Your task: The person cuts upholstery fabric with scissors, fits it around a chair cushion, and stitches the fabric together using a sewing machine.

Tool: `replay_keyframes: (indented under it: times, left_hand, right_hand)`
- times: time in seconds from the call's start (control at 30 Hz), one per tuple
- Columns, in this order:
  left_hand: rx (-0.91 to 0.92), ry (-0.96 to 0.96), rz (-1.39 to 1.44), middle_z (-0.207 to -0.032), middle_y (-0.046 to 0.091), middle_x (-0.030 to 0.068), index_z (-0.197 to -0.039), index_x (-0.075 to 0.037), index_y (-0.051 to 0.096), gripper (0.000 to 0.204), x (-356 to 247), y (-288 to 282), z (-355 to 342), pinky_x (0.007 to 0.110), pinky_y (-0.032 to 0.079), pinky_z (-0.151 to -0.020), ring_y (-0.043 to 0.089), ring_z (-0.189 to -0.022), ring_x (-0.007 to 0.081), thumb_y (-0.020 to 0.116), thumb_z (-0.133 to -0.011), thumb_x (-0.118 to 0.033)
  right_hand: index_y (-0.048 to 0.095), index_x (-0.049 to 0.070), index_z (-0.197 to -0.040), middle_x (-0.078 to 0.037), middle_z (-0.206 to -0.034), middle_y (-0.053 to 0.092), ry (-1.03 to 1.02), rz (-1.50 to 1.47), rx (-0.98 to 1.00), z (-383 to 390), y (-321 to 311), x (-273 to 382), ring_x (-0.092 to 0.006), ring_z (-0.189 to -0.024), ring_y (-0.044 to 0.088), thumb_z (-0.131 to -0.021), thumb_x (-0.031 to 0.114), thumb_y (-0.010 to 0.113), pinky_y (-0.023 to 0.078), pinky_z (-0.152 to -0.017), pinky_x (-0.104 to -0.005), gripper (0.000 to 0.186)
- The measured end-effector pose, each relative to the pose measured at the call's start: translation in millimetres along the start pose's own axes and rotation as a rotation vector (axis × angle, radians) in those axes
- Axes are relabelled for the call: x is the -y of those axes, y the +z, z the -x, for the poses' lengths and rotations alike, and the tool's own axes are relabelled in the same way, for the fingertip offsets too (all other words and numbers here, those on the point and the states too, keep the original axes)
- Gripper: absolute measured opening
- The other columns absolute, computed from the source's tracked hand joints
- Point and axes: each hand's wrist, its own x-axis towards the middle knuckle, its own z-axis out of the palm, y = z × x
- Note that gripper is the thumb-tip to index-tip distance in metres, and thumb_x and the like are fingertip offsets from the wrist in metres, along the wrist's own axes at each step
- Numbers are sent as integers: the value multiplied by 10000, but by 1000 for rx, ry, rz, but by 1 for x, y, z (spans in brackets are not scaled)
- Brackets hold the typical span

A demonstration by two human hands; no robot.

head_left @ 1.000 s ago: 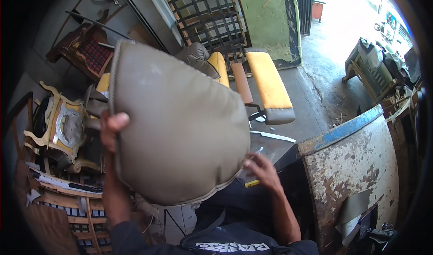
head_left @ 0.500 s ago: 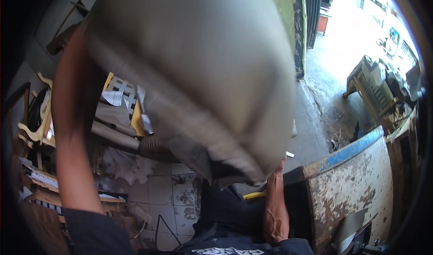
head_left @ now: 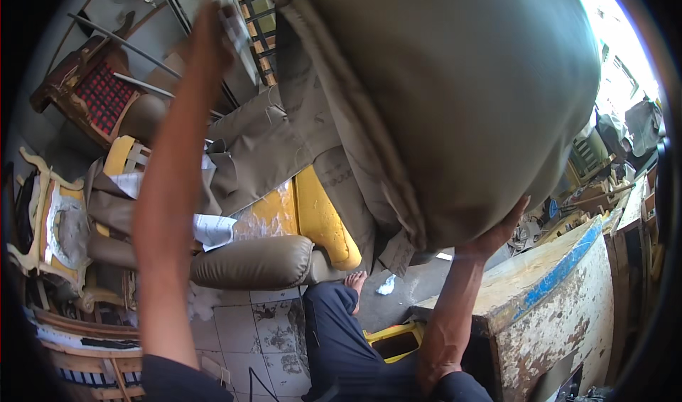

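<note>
A large, puffy grey-brown leather-like cushion [head_left: 455, 110] with a piped seam fills the upper right, lifted in front of me. My right hand [head_left: 494, 238] is closed on its lower edge, fingers partly hidden behind it. My left hand [head_left: 213, 36] is raised at the upper left, apart from the cushion; motion blurs its fingers. Beneath lies a partly covered sofa frame with loose grey-brown upholstery [head_left: 259, 157], yellow foam [head_left: 320, 221] and a padded armrest [head_left: 252, 263]. A white piece of cloth or paper [head_left: 213, 230] rests beside the foam.
A worn, blue-edged bench [head_left: 547, 295] stands close on my right. By my leg is a yellow-framed stool [head_left: 394, 341]. Carved chair frames [head_left: 53, 224] and a chair with red-black webbing [head_left: 106, 96] crowd the left. Scrap wood [head_left: 597, 196] is piled at the right.
The cushion has moved up and right, uncovering the sofa frame and yellow foam. My left hand, hidden behind the cushion before, now shows apart from it. My right hand has shifted right with the cushion.
</note>
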Motion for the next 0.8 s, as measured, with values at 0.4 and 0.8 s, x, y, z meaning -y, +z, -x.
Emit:
replay_keyframes:
  times: [0.4,0.8]
  left_hand:
    - [162,-718,631,-1370,639,100,-1398,-46,570,551,190,47,151,508,421,-1136,563,-1315,289,636,-1004,-426]
    - [513,-578,842,-1271,692,163,-1282,6,634,333,171,134,79,482,469,-1112,661,-1173,310,607,-1026,-206]
  right_hand:
    - [528,-10,-1416,-142,-1354,616,-164,692,-37,-37,7,-48,-239,-1232,601,-988,303,698,487,-1083,-395,556]
    - [576,-9,-1381,-129,-1400,599,-391,643,-85,-36,48,-18,-233,-1240,601,-1015,280,664,486,-1093,-395,474]
